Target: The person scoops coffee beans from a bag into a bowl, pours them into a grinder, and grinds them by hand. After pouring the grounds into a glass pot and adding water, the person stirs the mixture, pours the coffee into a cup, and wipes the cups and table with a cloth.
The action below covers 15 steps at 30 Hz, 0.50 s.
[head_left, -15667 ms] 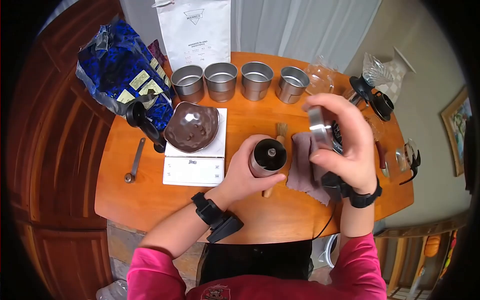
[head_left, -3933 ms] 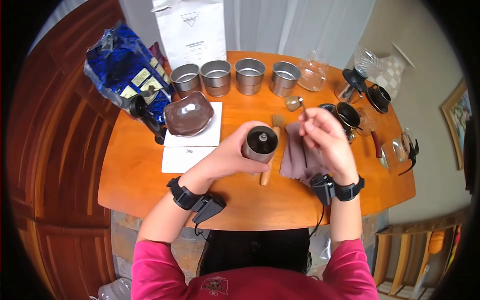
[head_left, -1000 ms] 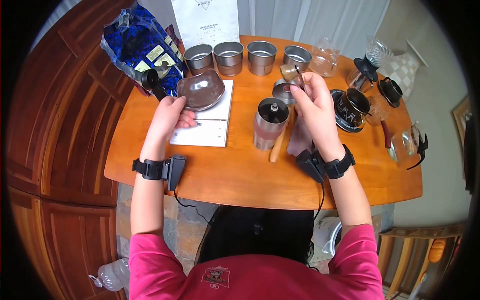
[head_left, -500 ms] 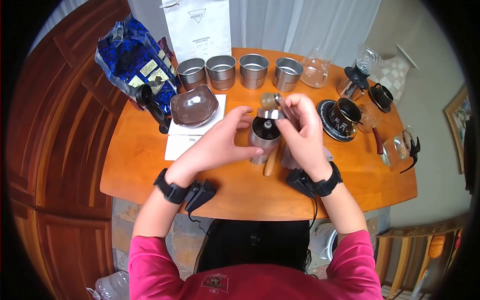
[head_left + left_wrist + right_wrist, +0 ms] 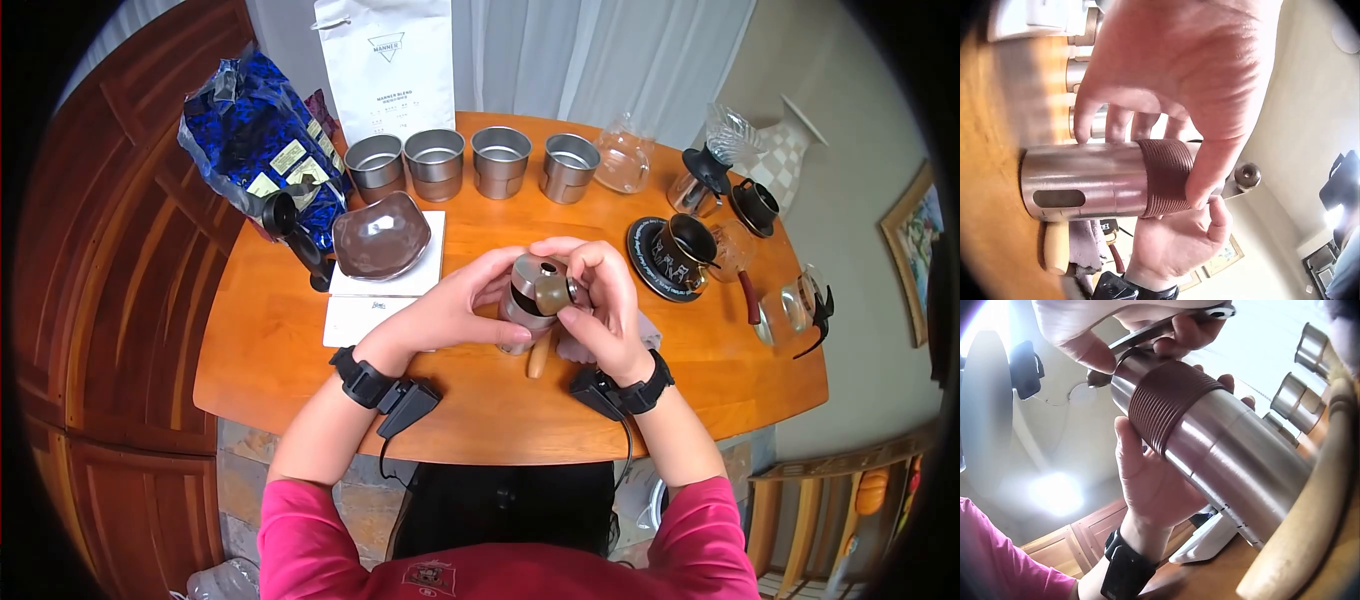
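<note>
A steel hand coffee grinder (image 5: 1085,175) with a ribbed brown sleeve (image 5: 1166,175) stands upright on the table. My left hand (image 5: 445,305) curves round its upper part, the thumb against the sleeve in the left wrist view. My right hand (image 5: 610,320) holds the grinder's crank handle (image 5: 1154,332) right at the top rim, its wooden knob (image 5: 552,296) pointing toward me. A steel lid (image 5: 530,268) overlaps the grinder's opening, with part of the dark inside showing below it. Beside the grinder's base lies a wooden-handled brush (image 5: 1310,531), next to a mauve cloth (image 5: 1087,247).
A brown dish (image 5: 382,235) sits on a white scale (image 5: 365,320) at left. Several steel cups (image 5: 502,165) line the back, before a white coffee bag (image 5: 390,70) and a blue bag (image 5: 255,130). A black cup (image 5: 690,240) and glassware (image 5: 785,310) stand at right.
My left hand has left the dish's edge and come to the grinder. My right hand has brought the crank and lid from the right over the grinder's top and lowered them onto it.
</note>
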Available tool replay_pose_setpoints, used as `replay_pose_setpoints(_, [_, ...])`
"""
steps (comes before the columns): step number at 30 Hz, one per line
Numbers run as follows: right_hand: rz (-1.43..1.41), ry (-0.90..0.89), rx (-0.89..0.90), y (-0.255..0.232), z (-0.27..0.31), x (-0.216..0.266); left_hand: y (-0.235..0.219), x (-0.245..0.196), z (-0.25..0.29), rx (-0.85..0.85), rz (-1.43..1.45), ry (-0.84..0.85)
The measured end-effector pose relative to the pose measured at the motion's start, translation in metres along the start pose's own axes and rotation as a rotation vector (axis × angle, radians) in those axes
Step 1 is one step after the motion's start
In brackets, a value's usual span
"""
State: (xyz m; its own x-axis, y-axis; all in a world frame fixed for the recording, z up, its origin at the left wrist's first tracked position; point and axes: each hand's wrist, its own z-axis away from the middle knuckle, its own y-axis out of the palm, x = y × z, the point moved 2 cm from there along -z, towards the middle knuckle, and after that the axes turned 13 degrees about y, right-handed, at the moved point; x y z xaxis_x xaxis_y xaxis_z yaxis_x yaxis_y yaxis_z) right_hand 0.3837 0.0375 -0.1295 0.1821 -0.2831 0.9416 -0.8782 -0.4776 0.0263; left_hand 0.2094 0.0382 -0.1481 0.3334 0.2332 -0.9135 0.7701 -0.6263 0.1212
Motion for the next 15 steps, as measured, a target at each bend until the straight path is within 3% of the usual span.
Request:
replay_pose_setpoints(5, [0.247,-0.076,0.0,-0.013,0.0,-0.008,0.0,0.005,0.003,-0.017,0.008,0.007])
replay_pose_setpoints(15, [0.218,0.022,0.007,-0.007,-0.001,-0.005,0.0,0.014,0.007,-0.028,0.064,0.023])
